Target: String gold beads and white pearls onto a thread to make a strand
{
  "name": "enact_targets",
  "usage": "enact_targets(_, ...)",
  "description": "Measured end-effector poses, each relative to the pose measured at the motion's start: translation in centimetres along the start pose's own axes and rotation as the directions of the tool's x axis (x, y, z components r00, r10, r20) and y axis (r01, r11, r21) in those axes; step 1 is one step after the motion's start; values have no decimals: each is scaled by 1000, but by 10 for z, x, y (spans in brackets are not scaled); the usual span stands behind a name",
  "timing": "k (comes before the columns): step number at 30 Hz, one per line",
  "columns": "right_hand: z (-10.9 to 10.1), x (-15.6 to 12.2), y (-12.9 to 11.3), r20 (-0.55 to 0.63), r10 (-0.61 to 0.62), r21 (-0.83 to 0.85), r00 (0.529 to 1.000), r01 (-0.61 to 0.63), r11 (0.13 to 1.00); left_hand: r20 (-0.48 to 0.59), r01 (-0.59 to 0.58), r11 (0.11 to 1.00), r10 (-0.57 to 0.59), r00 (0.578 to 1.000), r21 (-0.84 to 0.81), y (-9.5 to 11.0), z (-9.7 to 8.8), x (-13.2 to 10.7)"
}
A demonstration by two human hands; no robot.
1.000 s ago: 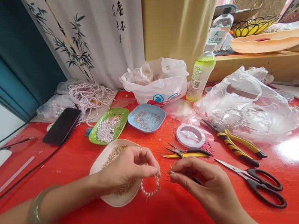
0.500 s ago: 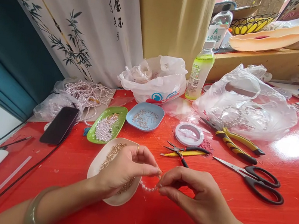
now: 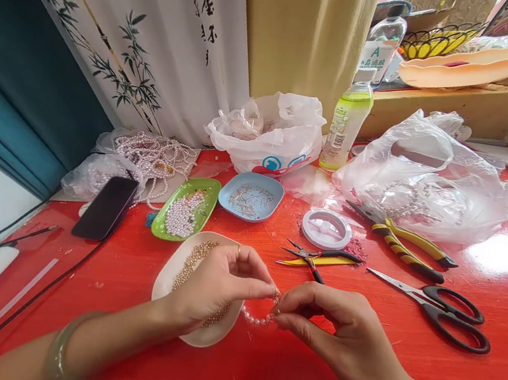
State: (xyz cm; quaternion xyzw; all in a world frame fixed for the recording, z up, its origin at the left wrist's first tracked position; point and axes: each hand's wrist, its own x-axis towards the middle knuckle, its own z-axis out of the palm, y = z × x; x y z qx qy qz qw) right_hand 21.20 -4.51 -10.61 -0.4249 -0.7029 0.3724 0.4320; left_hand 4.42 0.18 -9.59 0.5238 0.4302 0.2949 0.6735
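A short strand of pearly and gold beads [image 3: 256,320] hangs in a curve between my two hands over the red table. My left hand [image 3: 227,279] pinches one part of the strand between thumb and forefinger, its wrist above a white dish [image 3: 169,274] of gold beads. Close against it, my right hand [image 3: 333,324] pinches the strand's other part with thumb and forefinger. The fingertips nearly meet, and they hide the strand's ends. Behind the hands lie small black-handled pliers [image 3: 315,257] across a yellow tool.
A green tray [image 3: 163,222] of white beads and a blue tray [image 3: 229,198] of small metal pieces stand behind. Scissors [image 3: 449,314], yellow-black pliers [image 3: 412,244] and a round white lid [image 3: 326,229] lie rightward. A phone [image 3: 106,208] with a cable lies left.
The whole scene has shifted slightly rightward as the view moved. Both hands keep their pinch on the bead strand, almost unmoved.
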Motion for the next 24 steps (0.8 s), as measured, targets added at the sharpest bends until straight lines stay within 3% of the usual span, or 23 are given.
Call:
enact_targets(4, 1, -1, 2, -80, -123, -140, 989, 111, 984, -1, 1, 1000, -1, 1000, 5, -1, -1, 1)
enact_targets(8, 2, -3, 4, -88, -259, -273, 962, 226, 935, 17, -2, 1000, 2, 1000, -6, -2, -1, 1)
enact_targets(17, 2, -1, 3, -116, -326, -382, 938, 261, 887, 18, -62, 994, 60, 998, 91, -3, -1, -1)
enact_targets(24, 0, -3, 2, -113, -340, -356, 934, 281, 891, 29, -88, 989, 85, 996, 116, -4, -2, -1)
